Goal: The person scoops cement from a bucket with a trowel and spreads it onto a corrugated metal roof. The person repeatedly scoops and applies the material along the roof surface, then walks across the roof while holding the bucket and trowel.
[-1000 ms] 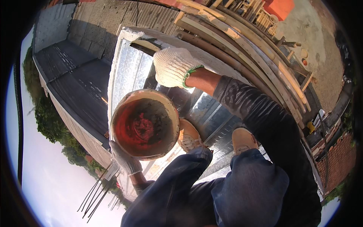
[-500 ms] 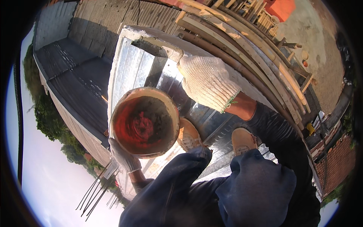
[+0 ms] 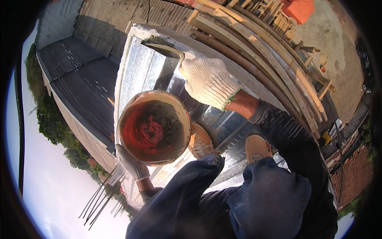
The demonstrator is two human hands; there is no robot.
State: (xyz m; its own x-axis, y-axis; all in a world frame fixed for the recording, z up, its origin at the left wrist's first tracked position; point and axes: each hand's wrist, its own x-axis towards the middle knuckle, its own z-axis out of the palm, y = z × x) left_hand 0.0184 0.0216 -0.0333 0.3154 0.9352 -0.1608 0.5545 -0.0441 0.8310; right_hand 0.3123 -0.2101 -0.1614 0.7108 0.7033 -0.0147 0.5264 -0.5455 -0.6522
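Observation:
A round bucket, red inside and coated with grey mortar, is held at its lower left rim by my gloved left hand. The thumb side shows against the rim; the other fingers are hidden beneath. My right hand, in a cream knitted glove, is closed round the handle of a trowel. The trowel's blade points left, along the edge where the metal sheet meets the pale wall top. Wet grey mortar lies on that edge, right behind the blade.
My shoes stand on shiny ribbed metal sheeting. A rough plastered parapet borders it, with bamboo poles beyond. A dark lower roof lies left. Ground and an orange sheet show far below at right.
My right hand has moved a little left and up with the trowel, whose blade now shows its edge more thinly. The bucket and left hand have barely shifted.

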